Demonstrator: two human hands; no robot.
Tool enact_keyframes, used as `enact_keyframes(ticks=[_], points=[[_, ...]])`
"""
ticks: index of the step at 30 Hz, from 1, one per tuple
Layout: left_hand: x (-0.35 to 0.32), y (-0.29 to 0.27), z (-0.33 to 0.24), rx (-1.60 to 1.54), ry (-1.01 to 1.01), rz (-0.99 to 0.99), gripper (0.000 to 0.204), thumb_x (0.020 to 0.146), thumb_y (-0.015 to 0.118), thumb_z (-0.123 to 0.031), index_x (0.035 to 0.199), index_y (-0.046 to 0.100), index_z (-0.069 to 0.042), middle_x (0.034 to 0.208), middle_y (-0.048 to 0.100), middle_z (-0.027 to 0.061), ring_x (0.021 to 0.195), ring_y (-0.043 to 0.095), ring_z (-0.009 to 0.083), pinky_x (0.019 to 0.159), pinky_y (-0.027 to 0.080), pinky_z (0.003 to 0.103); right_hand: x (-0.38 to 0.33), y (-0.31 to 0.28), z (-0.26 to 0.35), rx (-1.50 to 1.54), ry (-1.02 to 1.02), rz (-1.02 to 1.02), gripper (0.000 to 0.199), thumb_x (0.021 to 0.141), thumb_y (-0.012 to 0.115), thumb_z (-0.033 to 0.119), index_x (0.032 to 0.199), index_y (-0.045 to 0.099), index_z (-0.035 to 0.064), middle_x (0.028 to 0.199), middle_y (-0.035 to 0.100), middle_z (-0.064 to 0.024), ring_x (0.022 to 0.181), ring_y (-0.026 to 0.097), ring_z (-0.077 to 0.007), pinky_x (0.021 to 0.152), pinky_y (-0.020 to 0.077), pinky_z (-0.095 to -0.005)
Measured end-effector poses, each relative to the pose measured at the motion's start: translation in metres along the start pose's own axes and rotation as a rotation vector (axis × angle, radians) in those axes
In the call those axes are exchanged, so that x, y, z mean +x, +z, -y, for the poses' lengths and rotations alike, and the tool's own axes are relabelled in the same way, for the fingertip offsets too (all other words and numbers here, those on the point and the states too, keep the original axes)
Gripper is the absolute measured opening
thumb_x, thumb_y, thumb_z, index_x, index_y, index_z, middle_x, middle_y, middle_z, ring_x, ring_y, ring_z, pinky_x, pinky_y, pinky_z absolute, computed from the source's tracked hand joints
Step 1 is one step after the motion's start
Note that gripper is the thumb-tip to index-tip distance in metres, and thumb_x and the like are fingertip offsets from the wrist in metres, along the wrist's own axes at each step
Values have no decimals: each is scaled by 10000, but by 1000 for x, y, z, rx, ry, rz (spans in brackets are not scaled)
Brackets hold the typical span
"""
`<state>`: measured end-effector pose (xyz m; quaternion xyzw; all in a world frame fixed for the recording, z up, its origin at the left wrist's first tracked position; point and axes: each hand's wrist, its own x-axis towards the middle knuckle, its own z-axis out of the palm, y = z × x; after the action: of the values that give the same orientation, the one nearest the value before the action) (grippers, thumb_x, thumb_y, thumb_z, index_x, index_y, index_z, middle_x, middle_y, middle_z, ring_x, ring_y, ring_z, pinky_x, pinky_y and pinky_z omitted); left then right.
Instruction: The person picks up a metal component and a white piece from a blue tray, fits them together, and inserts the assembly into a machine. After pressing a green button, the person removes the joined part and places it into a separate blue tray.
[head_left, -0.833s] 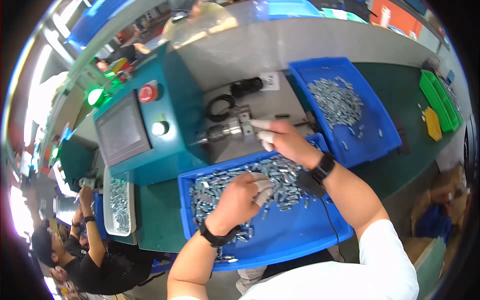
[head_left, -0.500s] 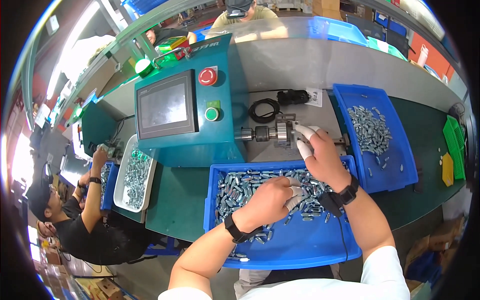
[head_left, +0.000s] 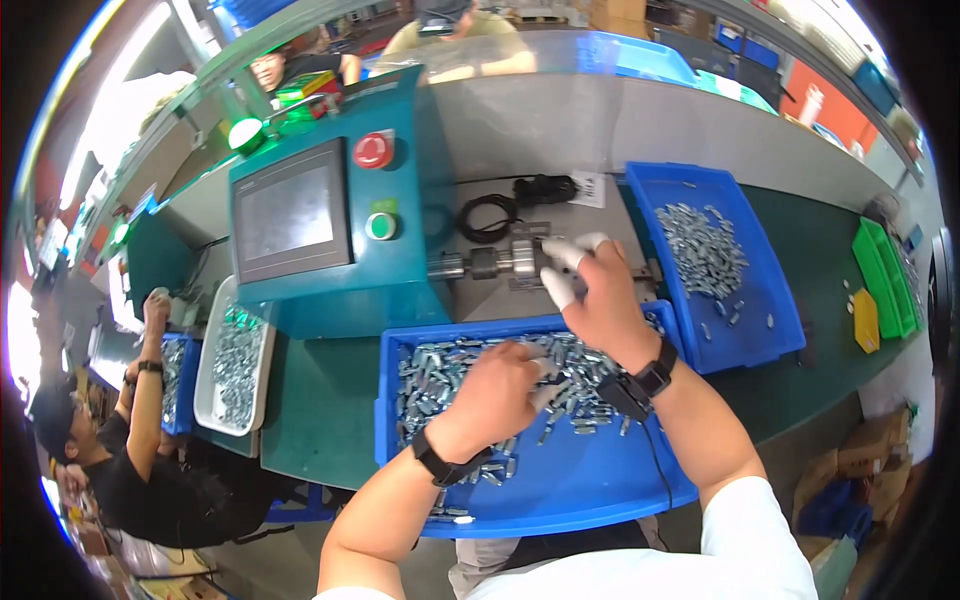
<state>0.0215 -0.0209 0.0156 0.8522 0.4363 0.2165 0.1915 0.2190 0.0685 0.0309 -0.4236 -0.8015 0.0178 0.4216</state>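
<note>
My left hand [head_left: 492, 392] is over the near blue tray [head_left: 590, 490], its fingers curled together among small silvery metal cylinders [head_left: 430, 385]. White covers are on its fingertips; what they hold is hidden. My right hand [head_left: 612, 310] reaches past the tray's far edge to a metal clamping fixture [head_left: 527, 258] beside the teal machine [head_left: 385, 275]. Its white-capped thumb and fingers are spread apart at the fixture's right side, and no part shows between them.
A second blue tray [head_left: 775, 310] of metal parts lies at right, with a green bin [head_left: 880, 275] beyond it. Left of the machine is a white tub [head_left: 262, 395]. A black cable [head_left: 487, 220] lies coiled behind the fixture. A co-worker [head_left: 110, 460] sits at far left.
The whole view has shifted, so the bench appears farther left. My left hand has moved slightly left over the tray. My right hand stays by the fixture.
</note>
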Motion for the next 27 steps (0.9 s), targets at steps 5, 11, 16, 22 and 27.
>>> enact_keyframes(ticks=[5, 11, 16, 22, 27], points=[[-9, -15, 0, 265, -35, -12, 458, 785, 870, -210, 1181, 746, -17, 1198, 695, 186, 1086, 660, 408, 938, 545, 485, 5, -7, -54, 707, 636, -519, 526, 1035, 651, 214, 1508, 541, 15, 1197, 632, -53, 1107, 583, -194, 974, 481, -375], [-6, -20, -2, 425, -235, 114, 536, 776, 892, -225, 1228, 721, 8, 1119, 666, 186, 1014, 680, 393, 866, 564, 476, -6, -13, -96, 827, 778, -865, 601, 1049, 602, 179, 1603, 428, 24, 1364, 619, -88, 1152, 601, -179, 1053, 458, -356], [-2, -12, 5, 257, -266, 174, 546, 773, 906, -191, 1247, 719, 4, 1114, 665, 187, 943, 692, 374, 830, 574, 467, -1, -7, -53, 675, 594, -447, 571, 1056, 606, 151, 1587, 447, 13, 1482, 580, -124, 1175, 605, -162, 1061, 459, -325], [-4, -6, 14, -3, -228, 119, 583, 753, 910, -137, 1287, 703, -29, 1105, 661, 206, 971, 696, 393, 849, 575, 482, -9, 8, -54, 630, 463, -253, 551, 1053, 629, 108, 1570, 468, 8, 1503, 579, -126, 1142, 613, -126, 1031, 475, -284], [-7, -32, -4, 163, -215, 140, 538, 748, 894, -101, 1246, 710, -9, 1097, 659, 218, 1001, 692, 411, 868, 573, 488, -8, 8, -56, 662, 486, -239, 541, 1054, 624, 91, 1568, 474, 13, 1499, 585, -117, 1106, 621, -111, 1009, 484, -279]])
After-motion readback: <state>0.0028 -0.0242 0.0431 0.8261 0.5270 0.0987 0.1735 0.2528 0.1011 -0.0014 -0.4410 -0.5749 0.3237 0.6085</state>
